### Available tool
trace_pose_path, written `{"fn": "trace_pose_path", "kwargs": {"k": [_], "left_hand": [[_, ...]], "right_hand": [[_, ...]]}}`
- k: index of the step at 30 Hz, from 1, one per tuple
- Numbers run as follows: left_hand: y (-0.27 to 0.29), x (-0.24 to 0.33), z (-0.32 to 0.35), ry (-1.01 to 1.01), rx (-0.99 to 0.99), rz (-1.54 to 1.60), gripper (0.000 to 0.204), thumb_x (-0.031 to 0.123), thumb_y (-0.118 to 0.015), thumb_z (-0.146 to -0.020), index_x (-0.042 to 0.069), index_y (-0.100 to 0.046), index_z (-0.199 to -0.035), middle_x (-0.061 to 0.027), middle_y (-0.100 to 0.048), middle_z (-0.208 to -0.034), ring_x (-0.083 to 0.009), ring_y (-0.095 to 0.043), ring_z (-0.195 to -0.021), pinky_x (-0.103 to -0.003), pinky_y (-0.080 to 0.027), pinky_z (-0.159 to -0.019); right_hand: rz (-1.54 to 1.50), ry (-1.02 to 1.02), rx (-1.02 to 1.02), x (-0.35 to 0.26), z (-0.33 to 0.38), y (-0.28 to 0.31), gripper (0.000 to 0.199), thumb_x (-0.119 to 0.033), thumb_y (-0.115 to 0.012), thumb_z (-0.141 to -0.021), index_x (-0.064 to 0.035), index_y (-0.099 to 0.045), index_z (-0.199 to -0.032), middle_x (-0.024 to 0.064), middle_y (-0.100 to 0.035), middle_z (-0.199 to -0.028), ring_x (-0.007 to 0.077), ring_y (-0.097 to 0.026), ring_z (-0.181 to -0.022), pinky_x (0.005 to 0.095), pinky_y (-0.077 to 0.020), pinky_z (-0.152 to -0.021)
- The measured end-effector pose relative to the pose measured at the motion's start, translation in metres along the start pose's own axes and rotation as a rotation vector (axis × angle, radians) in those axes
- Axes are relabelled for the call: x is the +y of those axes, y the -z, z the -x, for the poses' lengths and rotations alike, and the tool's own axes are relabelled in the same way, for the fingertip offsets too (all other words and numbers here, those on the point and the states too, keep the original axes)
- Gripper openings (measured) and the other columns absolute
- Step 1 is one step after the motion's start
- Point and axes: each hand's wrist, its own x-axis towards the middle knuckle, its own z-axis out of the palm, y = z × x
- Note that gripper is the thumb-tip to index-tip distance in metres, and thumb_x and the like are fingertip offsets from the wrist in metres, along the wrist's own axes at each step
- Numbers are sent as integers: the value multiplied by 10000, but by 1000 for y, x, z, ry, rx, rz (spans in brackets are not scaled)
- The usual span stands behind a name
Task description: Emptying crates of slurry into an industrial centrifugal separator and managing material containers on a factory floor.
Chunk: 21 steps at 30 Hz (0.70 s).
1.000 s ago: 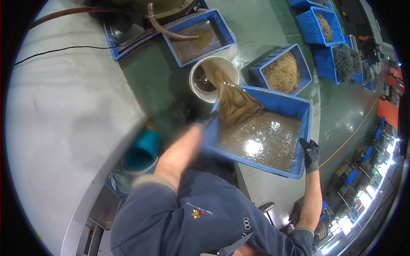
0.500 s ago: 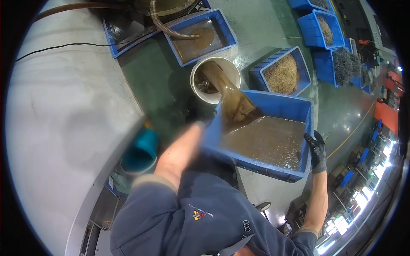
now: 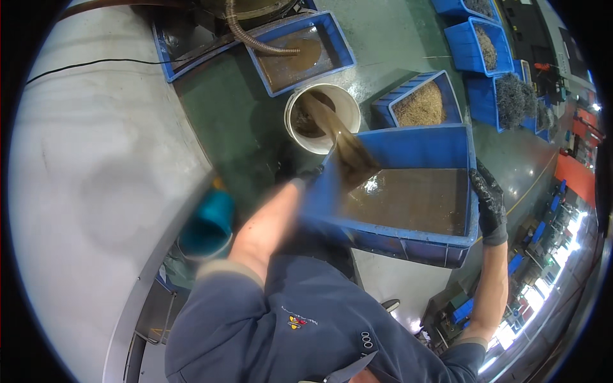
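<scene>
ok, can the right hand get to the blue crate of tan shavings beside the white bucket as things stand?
Probably not: the right hand, in a black glove, grips the tilted blue crate of brown liquid, which lies between it and the blue crate of tan shavings.

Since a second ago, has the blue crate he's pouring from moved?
Yes. The crate has tipped further, its near end lifted, and its pouring corner has edged closer to the white bucket.

bright, even overhead light; glare glints on the wet green floor (image 3: 396, 57) and brown liquid (image 3: 408, 198). the left forearm (image 3: 265, 223) blurs. strong fisheye bending, black vignette at rim.
</scene>
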Motion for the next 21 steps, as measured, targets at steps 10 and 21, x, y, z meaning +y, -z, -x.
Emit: {"fn": "trace_pose_path", "kwargs": {"k": [10, 21], "left_hand": [[-15, -8, -21, 69, -80, 123, 934, 648, -653, -746, 105, -377, -1454, -122, -434, -1454, -260, -443, -1292, -331, -368, -1058], [-48, -29, -45, 239, -732, 954, 445, 441, -566, -950, 104, -634, -1232, -54, -677, -1158, -173, -624, -967, -311, -483, -872]], "right_hand": [[372, 402, -81, -10, -26, 20, 363, -86, -542, -937, -34, -578, -1294, 187, -583, -1304, 270, -554, -1209, 366, -410, -1033], [823, 800, -132, -54, -33, 11, 448, 38, -509, -857, -81, -603, -1278, 185, -575, -1304, 321, -568, -1193, 376, -439, -1017]]}}
